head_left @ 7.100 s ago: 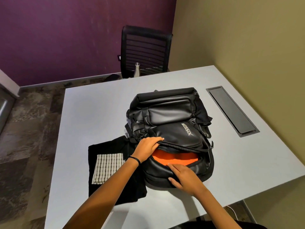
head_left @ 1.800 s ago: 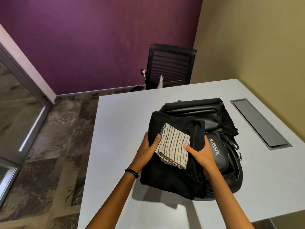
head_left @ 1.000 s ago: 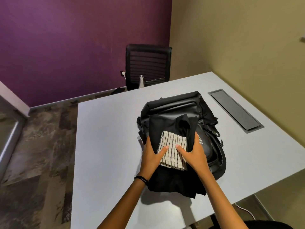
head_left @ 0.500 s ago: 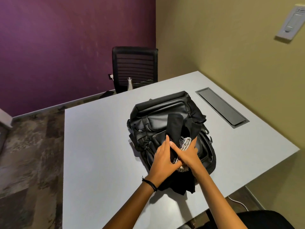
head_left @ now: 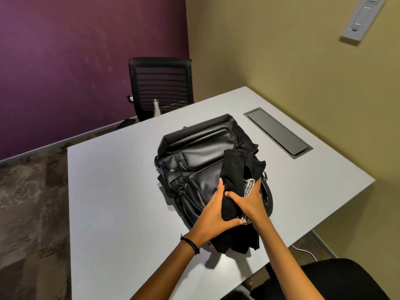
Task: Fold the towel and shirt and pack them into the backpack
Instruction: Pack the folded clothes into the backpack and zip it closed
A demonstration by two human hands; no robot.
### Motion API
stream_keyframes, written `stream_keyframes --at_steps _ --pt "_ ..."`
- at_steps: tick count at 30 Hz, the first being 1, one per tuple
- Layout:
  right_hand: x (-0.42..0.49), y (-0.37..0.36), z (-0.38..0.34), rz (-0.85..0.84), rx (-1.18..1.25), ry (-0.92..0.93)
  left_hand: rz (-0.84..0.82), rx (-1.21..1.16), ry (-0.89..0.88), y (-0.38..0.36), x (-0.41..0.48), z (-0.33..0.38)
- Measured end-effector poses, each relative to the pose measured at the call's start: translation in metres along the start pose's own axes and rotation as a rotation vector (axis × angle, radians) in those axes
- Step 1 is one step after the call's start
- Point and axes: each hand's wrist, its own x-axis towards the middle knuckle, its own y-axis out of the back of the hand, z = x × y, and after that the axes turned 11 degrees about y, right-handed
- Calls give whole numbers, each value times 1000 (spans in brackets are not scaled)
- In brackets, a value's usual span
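Shirt (head_left: 232, 167), black and limp, wraps the checked towel (head_left: 249, 187) just above the backpack (head_left: 205, 152) on the worktop (head_left: 119, 191), gripped by left hand (head_left: 213, 213) and right hand (head_left: 249, 204); being soft and light, it probably needs clasping mid-bundle so it does not unfold.

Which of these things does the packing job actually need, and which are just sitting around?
Job: black shirt bundled with checked towel, gripped by left hand and right hand; black backpack underneath.
Lying about: office chair, metal bottle, table hatch, wall switch panel.
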Motion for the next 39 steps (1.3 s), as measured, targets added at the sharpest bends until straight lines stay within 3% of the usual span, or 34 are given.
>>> stream_keyframes --at_steps 4,11,15,29,39 --pt "4 17 7 93 19 50 -82 30 -37 -9 4 6" --pt "16 34 24 76 16 -21 -128 -2 -84 -21 20 2" --pt "16 37 37 94 35 -32 -11 57 7 -33 32 -13" --pt "21 25 53 97 39 -74 -18 33 28 -63 38 -28" --pt "20 44 67 159 107 -67 -66 55 -149 -50 39 -43"
